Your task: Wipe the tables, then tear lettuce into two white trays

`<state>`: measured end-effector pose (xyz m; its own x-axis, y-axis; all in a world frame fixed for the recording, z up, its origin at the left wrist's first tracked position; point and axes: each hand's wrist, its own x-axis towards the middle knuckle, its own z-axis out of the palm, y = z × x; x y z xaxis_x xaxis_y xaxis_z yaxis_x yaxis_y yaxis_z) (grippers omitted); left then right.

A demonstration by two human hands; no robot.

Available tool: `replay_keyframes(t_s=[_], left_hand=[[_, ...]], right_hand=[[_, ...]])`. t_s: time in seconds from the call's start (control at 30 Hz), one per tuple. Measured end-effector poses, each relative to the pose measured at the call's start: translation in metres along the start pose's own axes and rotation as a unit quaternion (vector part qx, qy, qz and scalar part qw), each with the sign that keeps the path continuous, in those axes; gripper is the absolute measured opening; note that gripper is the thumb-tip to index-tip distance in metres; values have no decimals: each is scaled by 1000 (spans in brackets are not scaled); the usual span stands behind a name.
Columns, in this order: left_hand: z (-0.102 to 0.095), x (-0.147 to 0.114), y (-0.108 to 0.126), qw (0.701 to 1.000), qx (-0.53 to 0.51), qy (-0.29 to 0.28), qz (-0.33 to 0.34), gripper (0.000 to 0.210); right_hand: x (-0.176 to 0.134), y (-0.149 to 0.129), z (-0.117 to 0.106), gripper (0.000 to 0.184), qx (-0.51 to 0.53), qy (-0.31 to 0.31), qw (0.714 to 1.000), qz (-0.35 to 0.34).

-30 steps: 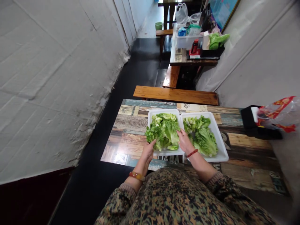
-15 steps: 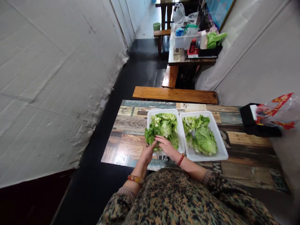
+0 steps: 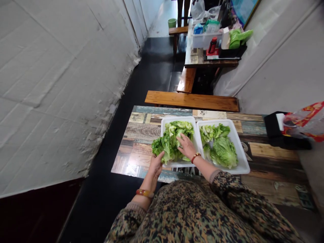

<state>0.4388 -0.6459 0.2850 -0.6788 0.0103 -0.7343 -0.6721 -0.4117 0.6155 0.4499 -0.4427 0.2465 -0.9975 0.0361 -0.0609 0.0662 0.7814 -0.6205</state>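
Green lettuce leaves (image 3: 172, 140) fill the left white tray (image 3: 164, 122) and hang over its left side. At the tray's near left corner, my left hand (image 3: 155, 165) grips the overhanging lettuce, thumb on top and the other fingers mostly hidden beneath. My right hand (image 3: 186, 146) lies over the leaves near the tray's right side, fingers spread and holding nothing. Close on the right stands a second white tray (image 3: 244, 165), with loose leaves at its far end and a larger lettuce piece (image 3: 224, 152) at its near end.
Both trays rest on a wood-patterned table (image 3: 136, 145). A black holder (image 3: 274, 130) with a plastic bag stands at the right by the wall. Beyond the table are a wooden bench (image 3: 189, 99) and another table (image 3: 192, 60) loaded with goods.
My hands have moved apart: the right went up and right over the leaves, its fingers spreading. The lettuce at the left now sticks out farther over the tray's edge. The view has shifted slightly.
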Motion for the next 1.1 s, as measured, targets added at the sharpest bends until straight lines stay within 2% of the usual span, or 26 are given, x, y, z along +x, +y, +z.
replay_keyframes(t_s=[0.1,0.2,0.3,0.4,0.53,0.6,0.63,0.7,0.77,0.8,0.87,0.93,0.97,1.03,1.1], left_hand=[[-1,1,-1,1000,0,-1,-6,36],[-3,2,-1,1000,-6,0,-9,35],[-2,3,-2,1000,-9,-1,-11,34],[2,3,-3,1000,-8,-2,-16,34],[7,4,-4,1000,-7,-16,-11,36],[9,4,-4,1000,-11,-17,-5,36],[10,4,-5,1000,-13,-17,-4,36],[13,3,-7,1000,-15,-21,-7,37],[18,1,-10,999,-19,-30,-10,38],[21,0,-12,999,-22,-34,-11,38],[28,-3,-17,999,-29,-43,-13,38],[35,-6,-22,998,-26,-53,-23,35],[39,-8,-25,998,-22,-58,-28,34],[45,-11,-28,997,-17,-67,-29,31],[49,-14,-28,996,-19,-79,-23,29]], right_hand=[[2,8,0,59,4,-11,999,-32],[-1,19,-11,60,20,-8,998,-51],[-2,26,-24,59,41,56,998,-11],[1,27,-33,46,68,130,988,51],[4,21,-40,36,148,159,972,95],[2,14,-45,33,233,188,939,169],[1,9,-49,35,292,208,908,216],[-5,-4,-55,38,422,241,825,289],[-12,-20,-60,35,529,260,746,310],[-16,-29,-60,31,566,261,719,307],[-24,-45,-58,26,606,243,697,297],[-31,-57,-48,26,609,203,707,297],[-35,-61,-42,27,591,176,727,302],[-41,-63,-27,28,512,129,792,307],[-46,-58,-15,26,398,112,864,287]])
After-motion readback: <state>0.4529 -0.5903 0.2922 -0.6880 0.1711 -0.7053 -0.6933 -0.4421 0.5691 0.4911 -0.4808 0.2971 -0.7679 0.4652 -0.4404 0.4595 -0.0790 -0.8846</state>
